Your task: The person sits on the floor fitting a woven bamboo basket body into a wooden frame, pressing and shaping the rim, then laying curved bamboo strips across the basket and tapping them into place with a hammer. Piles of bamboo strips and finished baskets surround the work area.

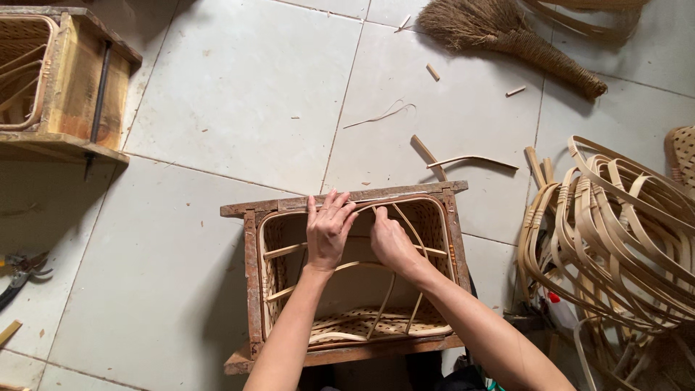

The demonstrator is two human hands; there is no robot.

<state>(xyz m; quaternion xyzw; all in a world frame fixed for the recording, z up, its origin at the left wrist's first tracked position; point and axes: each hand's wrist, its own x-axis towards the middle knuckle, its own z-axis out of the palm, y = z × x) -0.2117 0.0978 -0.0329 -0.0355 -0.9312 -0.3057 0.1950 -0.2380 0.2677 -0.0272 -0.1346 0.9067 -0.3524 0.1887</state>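
Pale floor tiles [239, 94] carry everything here, strewn with cane offcuts. Your left hand [327, 233] lies flat with its fingers [334, 206] stretched out and close together, pressing down on the far rim of the woven basket [289, 289]. Your right hand [392, 242] sits just beside it, curled, fingers [379, 217] pinched together on what looks like a thin cane strip [407, 223] that arches over the basket's opening. The basket sits snug inside a rough wooden frame mould [250, 279], which rests on the floor near the lower edge of view, between your forearms.

The cane likely handles as light and springy: it bends but could kink or split if forced sharply, so grip it close to the rim. The woven walls look thin and give little support; the wooden frame is the stiff part to brace against.

A bundle of bent cane hoops [615, 232] lies to the right, a straw broom [499, 36] at the far edge, a second wooden frame [79, 80] at the far left corner, and pliers [22, 269] by the left edge.
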